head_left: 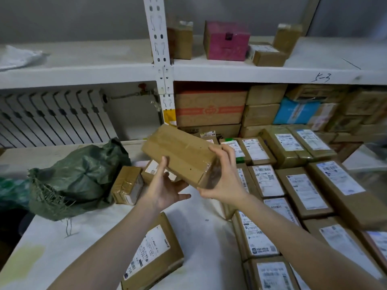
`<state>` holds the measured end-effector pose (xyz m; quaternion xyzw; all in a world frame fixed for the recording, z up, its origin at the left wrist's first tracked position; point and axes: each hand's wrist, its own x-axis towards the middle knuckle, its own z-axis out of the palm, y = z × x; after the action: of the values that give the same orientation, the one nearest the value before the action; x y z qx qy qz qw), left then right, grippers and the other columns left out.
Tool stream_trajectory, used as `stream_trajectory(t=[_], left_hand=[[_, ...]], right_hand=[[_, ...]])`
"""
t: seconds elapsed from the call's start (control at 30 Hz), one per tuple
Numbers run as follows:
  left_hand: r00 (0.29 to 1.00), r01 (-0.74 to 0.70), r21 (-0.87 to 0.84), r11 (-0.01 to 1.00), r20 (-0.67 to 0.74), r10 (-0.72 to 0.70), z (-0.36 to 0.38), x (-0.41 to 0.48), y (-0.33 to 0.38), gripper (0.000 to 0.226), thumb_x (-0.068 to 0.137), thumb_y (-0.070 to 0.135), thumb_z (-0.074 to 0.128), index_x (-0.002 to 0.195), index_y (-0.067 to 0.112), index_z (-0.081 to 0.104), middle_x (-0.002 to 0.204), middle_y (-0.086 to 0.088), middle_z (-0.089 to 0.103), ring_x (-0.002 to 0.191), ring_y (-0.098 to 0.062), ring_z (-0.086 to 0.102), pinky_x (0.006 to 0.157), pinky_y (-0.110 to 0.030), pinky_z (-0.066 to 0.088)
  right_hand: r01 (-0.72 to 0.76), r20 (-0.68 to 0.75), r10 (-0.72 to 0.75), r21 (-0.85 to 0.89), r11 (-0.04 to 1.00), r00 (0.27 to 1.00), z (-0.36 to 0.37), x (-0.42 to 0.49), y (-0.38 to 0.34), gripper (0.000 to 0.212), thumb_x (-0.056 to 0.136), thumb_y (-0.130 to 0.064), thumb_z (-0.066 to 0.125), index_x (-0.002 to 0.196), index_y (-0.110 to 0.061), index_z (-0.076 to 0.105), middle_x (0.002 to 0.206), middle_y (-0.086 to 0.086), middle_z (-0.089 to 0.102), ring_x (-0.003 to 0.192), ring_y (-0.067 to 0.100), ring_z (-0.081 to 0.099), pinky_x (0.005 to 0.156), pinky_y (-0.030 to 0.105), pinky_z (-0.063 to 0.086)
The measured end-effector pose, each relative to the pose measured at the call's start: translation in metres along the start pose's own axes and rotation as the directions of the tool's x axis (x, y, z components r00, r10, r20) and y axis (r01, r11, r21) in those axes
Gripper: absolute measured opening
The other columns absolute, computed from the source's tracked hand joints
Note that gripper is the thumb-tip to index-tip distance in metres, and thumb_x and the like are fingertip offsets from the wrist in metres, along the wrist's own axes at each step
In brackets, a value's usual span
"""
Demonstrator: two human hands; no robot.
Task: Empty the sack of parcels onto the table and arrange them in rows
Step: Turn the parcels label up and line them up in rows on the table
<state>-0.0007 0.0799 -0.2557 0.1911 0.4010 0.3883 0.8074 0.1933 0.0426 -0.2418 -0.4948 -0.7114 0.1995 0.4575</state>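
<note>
Right of the sack (pixel 79 178), my right hand (pixel 225 183) grips the tilted parcel (pixel 178 151), left hand (pixel 167 191) flat beneath. Probably flipping it before placing.

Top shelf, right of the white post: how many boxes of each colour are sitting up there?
Brown boxes: 3
Pink box: 1
Total: 4

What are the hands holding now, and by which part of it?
A brown parcel: the right hand grips its near taped end, the left hand supports its long side.
</note>
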Motion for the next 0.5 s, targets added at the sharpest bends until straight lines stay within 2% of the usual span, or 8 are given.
stream_trajectory(t=[0.07, 0.13, 0.17, 0.23, 0.3, 0.37, 0.43, 0.5], left_hand=[[0.999, -0.032, -0.024, 0.999, 0.007, 0.033, 0.0, 0.006, -0.007, 0.115, 0.055, 0.081, 0.063, 0.15, 0.028, 0.025, 0.143, -0.014, 0.047, 0.129, -0.034, 0.048, 0.108, -0.067, 0.024], [0.994, -0.092, -0.08, 0.992, -0.065, 0.087, -0.006, 0.011, -0.011, 0.108, 0.059, 0.083, 0.06, 0.148, 0.03, 0.032, 0.142, -0.009, 0.049, 0.13, -0.034, 0.047, 0.108, -0.065, 0.026], [0.989, -0.119, -0.104, 0.987, -0.1, 0.108, -0.009, 0.013, -0.013, 0.1, 0.064, 0.082, 0.059, 0.148, 0.033, 0.034, 0.138, -0.008, 0.052, 0.129, -0.033, 0.048, 0.109, -0.064, 0.026], [0.989, -0.131, -0.108, 0.985, -0.085, 0.122, -0.008, 0.009, -0.014, 0.088, 0.071, 0.075, 0.057, 0.146, 0.034, 0.036, 0.131, -0.007, 0.054, 0.126, -0.03, 0.052, 0.11, -0.059, 0.027], [0.993, -0.118, -0.051, 0.992, 0.013, 0.118, 0.0, 0.003, -0.015, 0.073, 0.075, 0.066, 0.056, 0.138, 0.029, 0.048, 0.127, -0.007, 0.058, 0.118, -0.029, 0.057, 0.103, -0.058, 0.036], [0.991, -0.128, 0.003, 0.992, 0.048, 0.128, 0.007, 0.0, -0.016, 0.057, 0.075, 0.056, 0.055, 0.121, 0.023, 0.059, 0.115, -0.004, 0.069, 0.109, -0.027, 0.063, 0.096, -0.055, 0.043], [0.987, -0.149, 0.021, 0.989, 0.066, 0.147, 0.01, 0.001, -0.017, 0.05, 0.071, 0.051, 0.061, 0.11, 0.021, 0.063, 0.103, -0.003, 0.074, 0.104, -0.025, 0.064, 0.099, -0.053, 0.042], [0.984, -0.149, 0.077, 0.986, 0.111, 0.14, 0.008, 0.002, -0.015, 0.063, 0.053, 0.054, 0.084, 0.106, 0.026, 0.065, 0.103, -0.003, 0.068, 0.103, -0.022, 0.058, 0.094, -0.046, 0.04]], right_hand=[[-0.062, -0.061, 0.068, 0.096, 0.993, 0.996, -0.003, 0.003, 0.005, 0.096, 0.05, -0.037, 0.082, 0.133, -0.041, 0.034, 0.137, -0.001, 0.026, 0.131, 0.011, 0.032, 0.105, 0.016, 0.034], [-0.229, -0.13, 0.288, 0.344, 0.911, 0.949, -0.005, 0.01, 0.003, 0.084, 0.053, -0.038, 0.081, 0.126, -0.045, 0.041, 0.134, 0.003, 0.038, 0.123, 0.015, 0.044, 0.097, 0.026, 0.045], [-0.332, -0.111, 0.452, 0.529, 0.781, 0.885, -0.006, 0.014, 0.003, 0.077, 0.056, -0.038, 0.08, 0.126, -0.042, 0.046, 0.133, 0.006, 0.045, 0.117, 0.018, 0.051, 0.088, 0.03, 0.05], [-0.501, 0.141, 0.717, 0.804, 0.32, 0.683, -0.008, 0.02, 0.01, 0.071, 0.068, -0.038, 0.075, 0.132, -0.027, 0.048, 0.124, 0.008, 0.055, 0.1, 0.019, 0.058, 0.07, 0.032, 0.054], [-0.549, 0.427, 0.738, 0.831, -0.093, 0.522, -0.008, 0.017, 0.014, 0.065, 0.072, -0.046, 0.071, 0.128, -0.02, 0.053, 0.117, 0.011, 0.058, 0.102, 0.026, 0.058, 0.076, 0.041, 0.055], [-0.542, 0.609, 0.645, 0.769, -0.338, 0.462, -0.003, 0.009, 0.015, 0.062, 0.069, -0.054, 0.069, 0.119, -0.02, 0.058, 0.117, 0.014, 0.059, 0.111, 0.035, 0.055, 0.089, 0.052, 0.05], [-0.55, 0.692, 0.583, 0.71, -0.44, 0.426, 0.0, -0.002, 0.012, 0.069, 0.061, -0.057, 0.069, 0.117, -0.018, 0.06, 0.121, 0.019, 0.059, 0.115, 0.039, 0.053, 0.089, 0.055, 0.051], [-0.574, 0.728, 0.556, 0.673, -0.467, 0.402, 0.005, -0.008, 0.015, 0.073, 0.063, -0.063, 0.063, 0.118, -0.015, 0.062, 0.124, 0.023, 0.059, 0.113, 0.042, 0.053, 0.081, 0.052, 0.055]])
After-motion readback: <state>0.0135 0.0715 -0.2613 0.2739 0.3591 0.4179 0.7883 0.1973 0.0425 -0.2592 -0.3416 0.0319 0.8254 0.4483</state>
